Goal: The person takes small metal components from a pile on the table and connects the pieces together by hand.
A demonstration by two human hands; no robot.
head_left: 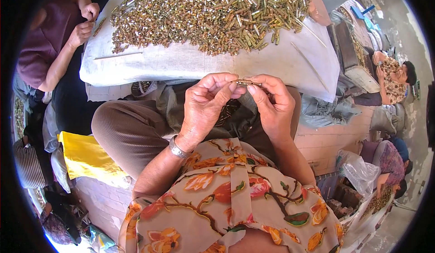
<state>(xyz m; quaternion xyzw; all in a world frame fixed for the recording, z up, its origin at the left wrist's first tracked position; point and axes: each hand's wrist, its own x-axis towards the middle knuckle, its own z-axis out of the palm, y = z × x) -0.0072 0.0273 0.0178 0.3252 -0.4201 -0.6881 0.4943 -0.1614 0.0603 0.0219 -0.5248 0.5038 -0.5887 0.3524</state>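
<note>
Just off the table's near edge, a small brass-coloured metal tube (243, 81) lies level between my two hands. My left hand (207, 100) pinches its left end between thumb and fingertips. The right end is in the thumb and forefinger of my right hand (273, 100). Fingertips cover parts of the tube, so its full shape is hidden. Beyond my hands, a big heap of similar small metal pieces (204, 17), both short rings and longer tubes, is spread over the white cloth-covered table (149, 67).
Thin sticks (309, 66) lie on the cloth to the right, and another stick (118, 55) to the left. A co-worker's hands (85, 26) hold a thin piece at the left table edge. A yellow cloth (88, 155) is by my left knee; plastic sheeting (324, 112) lies right.
</note>
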